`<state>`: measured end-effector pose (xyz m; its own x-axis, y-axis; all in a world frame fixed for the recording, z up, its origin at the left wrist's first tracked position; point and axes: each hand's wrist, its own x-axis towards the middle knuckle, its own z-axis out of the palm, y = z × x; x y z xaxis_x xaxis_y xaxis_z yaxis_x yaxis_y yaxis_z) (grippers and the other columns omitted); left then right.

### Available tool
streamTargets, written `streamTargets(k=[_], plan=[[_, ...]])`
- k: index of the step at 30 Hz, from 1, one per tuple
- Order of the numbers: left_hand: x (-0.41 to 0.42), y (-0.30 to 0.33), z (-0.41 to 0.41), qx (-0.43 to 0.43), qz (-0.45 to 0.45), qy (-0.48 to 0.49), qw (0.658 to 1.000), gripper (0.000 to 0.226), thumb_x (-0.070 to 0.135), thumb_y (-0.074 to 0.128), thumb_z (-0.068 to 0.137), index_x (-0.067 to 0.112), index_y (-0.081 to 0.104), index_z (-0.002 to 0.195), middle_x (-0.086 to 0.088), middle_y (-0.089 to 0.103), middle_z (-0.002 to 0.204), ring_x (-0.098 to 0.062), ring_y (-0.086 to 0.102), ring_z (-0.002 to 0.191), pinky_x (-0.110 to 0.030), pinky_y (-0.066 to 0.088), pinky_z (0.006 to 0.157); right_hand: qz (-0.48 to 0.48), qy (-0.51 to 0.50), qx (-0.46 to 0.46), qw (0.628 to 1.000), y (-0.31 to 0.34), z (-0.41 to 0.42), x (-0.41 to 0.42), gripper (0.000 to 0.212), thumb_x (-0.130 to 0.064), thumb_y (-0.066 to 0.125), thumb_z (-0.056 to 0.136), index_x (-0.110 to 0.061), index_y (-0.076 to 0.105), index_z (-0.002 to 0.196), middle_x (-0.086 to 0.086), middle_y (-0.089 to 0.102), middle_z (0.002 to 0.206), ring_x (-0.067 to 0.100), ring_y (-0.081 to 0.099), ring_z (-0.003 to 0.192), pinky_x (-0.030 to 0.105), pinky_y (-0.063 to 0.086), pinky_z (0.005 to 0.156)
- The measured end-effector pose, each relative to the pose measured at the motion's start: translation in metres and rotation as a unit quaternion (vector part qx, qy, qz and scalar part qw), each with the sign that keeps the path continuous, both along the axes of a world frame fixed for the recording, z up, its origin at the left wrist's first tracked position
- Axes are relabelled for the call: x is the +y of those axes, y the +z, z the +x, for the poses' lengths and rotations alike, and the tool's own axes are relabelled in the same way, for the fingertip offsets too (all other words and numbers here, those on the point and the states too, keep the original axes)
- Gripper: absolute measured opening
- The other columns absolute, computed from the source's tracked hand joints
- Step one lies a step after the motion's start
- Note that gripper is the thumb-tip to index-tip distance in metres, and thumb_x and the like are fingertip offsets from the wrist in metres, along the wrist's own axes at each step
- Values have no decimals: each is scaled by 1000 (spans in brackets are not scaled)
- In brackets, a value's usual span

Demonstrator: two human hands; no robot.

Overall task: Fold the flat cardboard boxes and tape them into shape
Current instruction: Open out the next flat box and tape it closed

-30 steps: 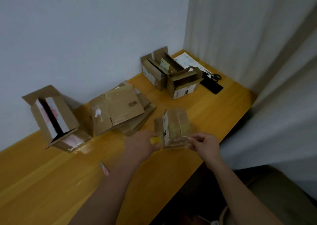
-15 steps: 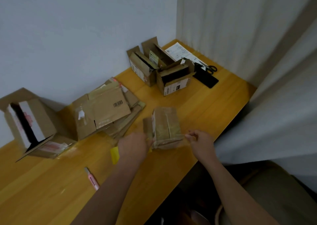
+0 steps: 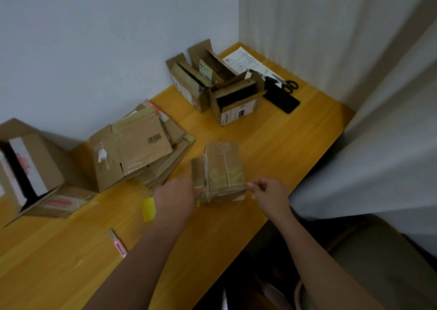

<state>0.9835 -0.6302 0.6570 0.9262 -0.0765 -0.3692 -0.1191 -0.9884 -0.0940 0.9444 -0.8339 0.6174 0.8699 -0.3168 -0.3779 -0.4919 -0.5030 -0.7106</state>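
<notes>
Wooden counter (image 3: 272, 144) carries a small folded box (image 3: 222, 171) near its front edge. Left hand (image 3: 176, 197) grips the box's left side; right hand (image 3: 268, 197) pinches clear tape (image 3: 248, 186) stretched across it. Risk: slack tape may wrinkle or stick crooked.

No wording legible anywhere. Barcode (image 3: 154, 138) on top flat box of stack (image 3: 139, 147); its digits too small. Printed sheet (image 3: 246, 62) far right and label on far open box (image 3: 237, 115) blurred.
</notes>
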Motion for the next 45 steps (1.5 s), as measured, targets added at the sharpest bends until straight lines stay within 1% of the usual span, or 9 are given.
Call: streamTargets(k=[11,15,19,21,24,29,37,41,45], plan=[[6,-20,11,13,-1,12,1000,44,59,43,95,24,68,101,5,52,68,-17,52,64,-28,45,61,64,-25,32,997,-17,14,2,16,-26,64,94,-21,68,80,-3,66,78,13,62,76,19,41,60],[9,-30,9,22,-11,22,999,44,59,44,96,24,69,99,4,55,69,-18,57,67,-30,49,62,138,-61,77,985,-24,21,3,16,-22,67,92,-22,67,76,1,70,86,17,66,84,34,55,79],[9,-36,13,19,-19,30,999,43,60,45,94,25,70,99,4,55,71,-17,57,68,-29,50,63,165,-68,73,981,-27,24,4,20,-19,67,92,-27,64,75,-2,68,89,20,66,92,42,55,90],[8,-36,14,27,-22,33,999,41,57,47,94,24,69,104,2,59,81,-20,61,77,-33,51,72,164,-68,65,982,-30,21,6,20,-20,66,93,-28,64,75,-1,68,92,22,65,94,44,54,91],[3,-36,17,1,-33,10,999,36,46,54,95,27,58,126,-4,52,122,-27,54,114,-45,41,97,167,-73,47,982,-32,15,10,7,-22,65,94,-26,63,88,1,67,99,21,64,96,42,54,89],[-2,-42,15,-4,-76,-74,994,28,25,52,96,27,54,124,2,64,113,-21,60,104,-37,37,95,67,-48,-7,997,-29,15,11,10,-22,62,95,-18,60,104,-5,60,85,2,54,75,14,38,59],[2,-36,5,-45,-208,-27,977,24,20,65,90,23,51,109,2,61,112,-23,60,99,-34,38,85,-112,2,-88,990,-27,10,13,13,-28,69,90,-21,59,95,-6,52,93,4,47,75,13,34,67],[4,-36,3,-40,-228,-36,972,11,15,63,89,24,58,94,4,65,96,-21,58,95,-30,25,81,-62,-40,-89,993,-29,8,23,9,-17,64,94,-20,58,88,-9,52,80,-4,47,69,6,35,59],[8,-34,5,-44,-229,-55,971,6,22,59,92,23,64,94,4,65,94,-19,56,98,-33,30,87,-44,-77,-47,995,-44,10,24,7,-8,62,94,-15,64,92,-1,62,88,9,55,75,14,36,65]])
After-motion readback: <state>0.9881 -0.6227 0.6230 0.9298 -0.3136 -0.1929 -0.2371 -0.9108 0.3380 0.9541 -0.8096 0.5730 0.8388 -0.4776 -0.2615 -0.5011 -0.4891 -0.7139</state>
